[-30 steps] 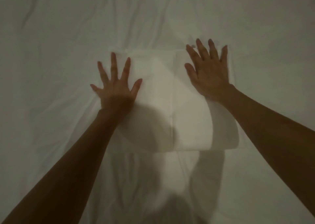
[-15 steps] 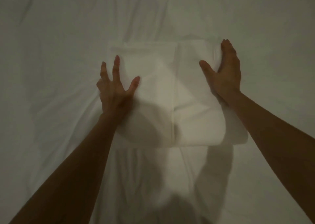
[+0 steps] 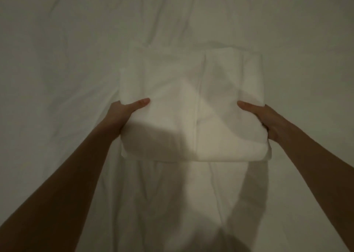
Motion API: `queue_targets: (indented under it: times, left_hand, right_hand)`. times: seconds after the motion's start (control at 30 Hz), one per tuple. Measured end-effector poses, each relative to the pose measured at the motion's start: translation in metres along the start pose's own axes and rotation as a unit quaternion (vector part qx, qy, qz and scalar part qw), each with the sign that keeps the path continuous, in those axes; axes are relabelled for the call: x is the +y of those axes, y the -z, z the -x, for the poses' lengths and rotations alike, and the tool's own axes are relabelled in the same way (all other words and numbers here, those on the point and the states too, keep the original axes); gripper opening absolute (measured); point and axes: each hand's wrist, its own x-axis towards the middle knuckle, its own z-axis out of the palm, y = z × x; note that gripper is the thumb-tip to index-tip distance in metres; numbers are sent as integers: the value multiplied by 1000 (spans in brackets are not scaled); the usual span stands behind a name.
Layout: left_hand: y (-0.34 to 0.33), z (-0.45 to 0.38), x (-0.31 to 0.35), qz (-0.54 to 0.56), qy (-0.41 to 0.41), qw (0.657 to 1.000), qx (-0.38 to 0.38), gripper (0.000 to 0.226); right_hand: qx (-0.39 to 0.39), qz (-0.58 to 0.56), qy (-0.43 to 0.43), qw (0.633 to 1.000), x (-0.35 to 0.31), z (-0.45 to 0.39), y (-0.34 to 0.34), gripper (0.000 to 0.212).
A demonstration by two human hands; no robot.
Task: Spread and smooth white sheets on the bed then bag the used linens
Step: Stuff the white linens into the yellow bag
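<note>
A folded white sheet, a thick rectangular stack, sits in the middle of the head view. My left hand grips its left side, thumb on top and fingers hidden underneath. My right hand holds the right side the same way. The stack's near edge casts a shadow on the bed below, so it seems slightly raised. Beneath it lies the spread white bed sheet, wrinkled with long creases.
The white bed sheet fills the whole view; no bed edge, bag or other object shows. The light is dim, and shadows of my arms fall on the cloth near the bottom.
My hands were pressing flat on top of the folded sheet. They have slid to its left and right sides and closed on it, and the stack now looks lifted toward me.
</note>
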Motion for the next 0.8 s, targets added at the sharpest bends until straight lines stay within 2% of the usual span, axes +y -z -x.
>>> queue_targets:
  times: [0.1,0.23,0.3,0.33,0.4,0.47,0.57,0.7,0.8]
  left_hand:
    - [20,39,-11,-1,-3,1000,22,63]
    - [64,98,6,8,13,999,34,64]
    - [88,131,24,20,8,999,31,65]
    - [101,150,35,25,3,999,28,69]
    - [131,185,60,32,-8,999,11,94]
    - [162,220,80,37,-29,999,-8,112]
    - [203,277,109,51,-69,996,-31,119]
    - [246,350,144,59,-129,989,-42,109]
    - [274,397,163,69,-159,984,-51,90]
  right_hand:
    - [34,-2,6,999,19,34,-14,110]
    - [31,3,32,999,0,104,-39,55]
    - [31,13,53,998,-25,138,-49,47]
    - [28,15,67,997,-40,158,-54,46]
    - [19,20,92,995,-74,197,-63,38]
    - [7,30,113,993,-105,242,-70,37]
    - [10,54,143,988,-143,314,-77,45]
    - [26,76,202,976,-181,406,-82,44]
    - [44,85,244,965,-199,461,-89,45]
